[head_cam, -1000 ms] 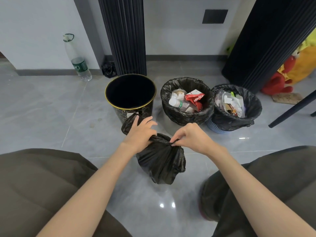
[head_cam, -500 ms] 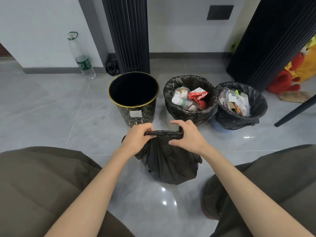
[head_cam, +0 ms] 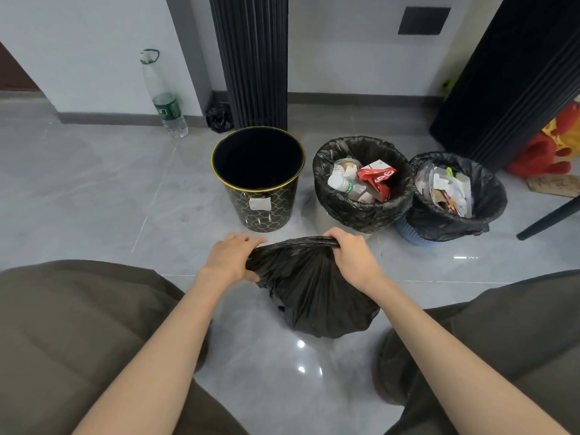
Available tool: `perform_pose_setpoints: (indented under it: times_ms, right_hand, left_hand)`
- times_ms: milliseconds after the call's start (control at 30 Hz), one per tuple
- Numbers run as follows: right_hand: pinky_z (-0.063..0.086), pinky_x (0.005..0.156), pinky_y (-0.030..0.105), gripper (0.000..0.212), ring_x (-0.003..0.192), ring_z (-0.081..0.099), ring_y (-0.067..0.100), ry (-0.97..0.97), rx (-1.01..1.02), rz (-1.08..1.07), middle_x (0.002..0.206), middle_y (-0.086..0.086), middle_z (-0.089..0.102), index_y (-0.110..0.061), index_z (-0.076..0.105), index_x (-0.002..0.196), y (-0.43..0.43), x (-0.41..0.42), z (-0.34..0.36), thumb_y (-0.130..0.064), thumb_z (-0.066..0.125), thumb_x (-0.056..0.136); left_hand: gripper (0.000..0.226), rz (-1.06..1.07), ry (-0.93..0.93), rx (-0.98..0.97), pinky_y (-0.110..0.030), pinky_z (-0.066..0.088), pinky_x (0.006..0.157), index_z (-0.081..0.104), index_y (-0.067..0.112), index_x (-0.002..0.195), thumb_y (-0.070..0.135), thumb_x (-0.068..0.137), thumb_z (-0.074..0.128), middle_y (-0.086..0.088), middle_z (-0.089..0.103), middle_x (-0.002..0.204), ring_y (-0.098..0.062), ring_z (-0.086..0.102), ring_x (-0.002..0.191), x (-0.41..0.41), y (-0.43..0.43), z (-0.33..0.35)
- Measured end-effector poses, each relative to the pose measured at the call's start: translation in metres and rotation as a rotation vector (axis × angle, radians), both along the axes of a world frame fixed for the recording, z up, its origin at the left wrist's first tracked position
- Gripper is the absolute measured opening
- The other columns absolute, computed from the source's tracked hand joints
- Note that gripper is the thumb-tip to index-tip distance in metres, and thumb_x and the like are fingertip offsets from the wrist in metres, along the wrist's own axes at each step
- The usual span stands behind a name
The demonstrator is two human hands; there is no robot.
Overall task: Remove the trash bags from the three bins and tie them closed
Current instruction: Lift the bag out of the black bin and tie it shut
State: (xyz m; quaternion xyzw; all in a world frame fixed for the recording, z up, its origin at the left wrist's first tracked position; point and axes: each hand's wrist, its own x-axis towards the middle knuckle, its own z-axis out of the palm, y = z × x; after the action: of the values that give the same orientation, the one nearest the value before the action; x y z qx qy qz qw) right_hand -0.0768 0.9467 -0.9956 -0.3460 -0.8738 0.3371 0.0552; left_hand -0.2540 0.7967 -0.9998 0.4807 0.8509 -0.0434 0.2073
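A black trash bag (head_cam: 314, 290) sits on the floor between my knees. My left hand (head_cam: 230, 259) grips the left end of its gathered top and my right hand (head_cam: 353, 257) grips the right end, with the rim stretched flat between them. Behind it stands a black bin with a gold rim (head_cam: 259, 178), with no bag in it. To its right the middle bin (head_cam: 362, 180) holds a black bag with bottles and a red wrapper. The right bin (head_cam: 455, 199), blue at its base, holds a black bag with paper waste.
A plastic water bottle (head_cam: 163, 95) leans on the wall at the back left, with a small black bag (head_cam: 218, 116) beside a dark ribbed column (head_cam: 251, 58). A dark ribbed panel (head_cam: 514, 73), a red plush toy (head_cam: 546, 149) and a chair leg (head_cam: 549, 219) crowd the right.
My hands have moved apart and pulled the bag's gathered top out into a flat horizontal strip. The bag has shifted slightly to the right.
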Motion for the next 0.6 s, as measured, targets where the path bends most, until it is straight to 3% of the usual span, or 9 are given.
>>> perform_pose_setpoints:
  times_ms: [67, 167, 267, 400, 600]
  right_hand:
    - [0.048, 0.082, 0.037, 0.024, 0.097, 0.060, 0.031, 0.011, -0.007, -0.033, 0.102, 0.013, 0.068, -0.012, 0.062, 0.103, 0.003, 0.000, -0.004, -0.004, 0.041, 0.093]
    - [0.049, 0.084, 0.039, 0.026, 0.098, 0.060, 0.033, 0.005, -0.004, -0.075, 0.102, 0.014, 0.068, -0.010, 0.061, 0.105, 0.005, -0.001, -0.009, -0.002, 0.040, 0.093]
    - [0.048, 0.086, 0.042, 0.027, 0.100, 0.058, 0.036, -0.055, 0.047, -0.082, 0.105, 0.018, 0.066, -0.007, 0.058, 0.109, 0.004, -0.004, -0.011, 0.000, 0.039, 0.091]
    - [0.044, 0.093, 0.039, 0.033, 0.113, 0.050, 0.028, -0.103, 0.068, 0.020, 0.118, 0.008, 0.058, -0.012, 0.054, 0.112, -0.003, -0.011, -0.004, -0.001, 0.047, 0.081]
    - [0.031, 0.113, 0.037, 0.085, 0.138, 0.033, 0.021, -0.122, -0.170, 0.200, 0.150, 0.002, 0.035, -0.015, 0.025, 0.147, -0.027, -0.026, -0.009, -0.036, 0.070, 0.078]
  left_hand:
    - [0.058, 0.085, 0.093, -0.024, -0.033, 0.039, 0.090, 0.035, 0.031, 0.141, 0.035, 0.088, 0.060, -0.001, 0.051, 0.129, -0.024, 0.042, 0.119, -0.006, -0.009, -0.008]
    - [0.027, 0.251, 0.091, 0.110, -0.033, 0.040, 0.076, 0.060, 0.023, 0.119, 0.024, 0.097, 0.044, -0.007, 0.064, 0.110, -0.029, 0.053, 0.107, -0.010, -0.015, -0.010]
    - [0.025, 0.391, 0.017, 0.264, -0.032, 0.039, 0.066, 0.065, 0.017, 0.101, 0.015, 0.096, 0.041, -0.011, 0.067, 0.099, -0.033, 0.058, 0.096, -0.013, -0.013, -0.005]
    - [0.023, 0.483, -0.120, 0.414, -0.033, 0.043, 0.066, 0.066, 0.017, 0.092, 0.007, 0.090, 0.044, -0.009, 0.067, 0.093, -0.034, 0.059, 0.090, -0.014, -0.006, 0.006]
    - [0.029, 0.478, -0.275, 0.465, -0.027, 0.038, 0.067, 0.060, 0.019, 0.075, -0.004, 0.081, 0.043, -0.002, 0.063, 0.079, -0.022, 0.053, 0.076, -0.007, -0.004, 0.016]
